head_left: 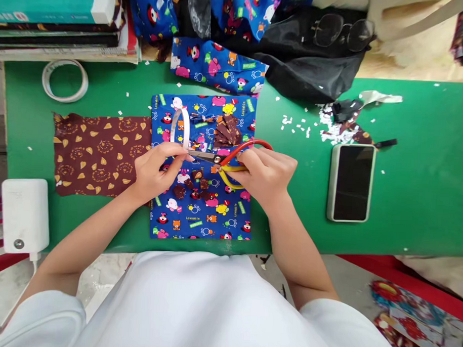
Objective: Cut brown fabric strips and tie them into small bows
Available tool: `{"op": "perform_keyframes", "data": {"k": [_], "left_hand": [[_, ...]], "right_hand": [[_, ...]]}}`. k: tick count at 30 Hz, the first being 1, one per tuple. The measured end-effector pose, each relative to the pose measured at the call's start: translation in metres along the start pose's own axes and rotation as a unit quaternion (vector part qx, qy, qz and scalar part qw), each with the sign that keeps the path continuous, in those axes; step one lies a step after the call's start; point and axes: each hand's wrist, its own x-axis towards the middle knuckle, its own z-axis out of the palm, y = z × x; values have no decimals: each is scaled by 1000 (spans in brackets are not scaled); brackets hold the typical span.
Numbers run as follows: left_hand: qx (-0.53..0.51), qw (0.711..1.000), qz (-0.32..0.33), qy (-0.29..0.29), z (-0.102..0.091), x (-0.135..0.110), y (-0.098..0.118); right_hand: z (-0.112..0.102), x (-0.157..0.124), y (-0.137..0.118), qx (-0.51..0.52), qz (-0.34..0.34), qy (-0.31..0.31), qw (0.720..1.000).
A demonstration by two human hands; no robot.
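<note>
My right hand (267, 175) is closed round the red and yellow handles of a pair of scissors (232, 158), blades pointing left. My left hand (157, 168) pinches a small piece at the blade tips; it is too small to name. Both hands hover over a blue cartoon-print cloth (199, 213) lying flat on the green table (416, 200). Small brown fabric scraps (226, 131) lie in piles on this cloth. A curved white strip (180, 123) rests on the cloth just above my left hand.
A brown patterned cloth (97, 153) lies left of the blue one. A phone (351, 182) lies face up at the right, with paper and fabric scraps (339, 124) above it. A white tape ring (65, 80), stacked books (58, 20), a white charger (25, 214), black cloth with glasses (341, 30).
</note>
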Motion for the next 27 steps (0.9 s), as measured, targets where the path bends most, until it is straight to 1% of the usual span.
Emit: {"op": "perform_keyframes", "data": {"k": [3,7,11,13,16,18,19,23,27], "left_hand": [[16,1000,15,9,0,1,1],[38,998,39,17,-1,3,3],[70,996,41,26,-1,3,4],[84,996,25,34,-1,1,2],[84,994,-43,46,0,-4,-3],[79,992,-82,53,1,-6,-6],[77,991,-90,56,1,-7,-7],[106,989,-87,53,2,-4,-7],[133,987,-82,36,1,2,-5]], "right_hand": [[0,2,-2,-13,-19,12,1000],[1,2,-2,1,-3,-15,1000],[1,0,2,26,8,-27,999],[0,0,4,28,10,-46,999],[-4,3,9,45,2,-95,994],[-8,5,13,65,-19,-128,989],[-10,7,14,73,-34,-142,987],[-15,8,20,98,-85,-173,976],[-15,7,23,111,-97,-204,968]]}}
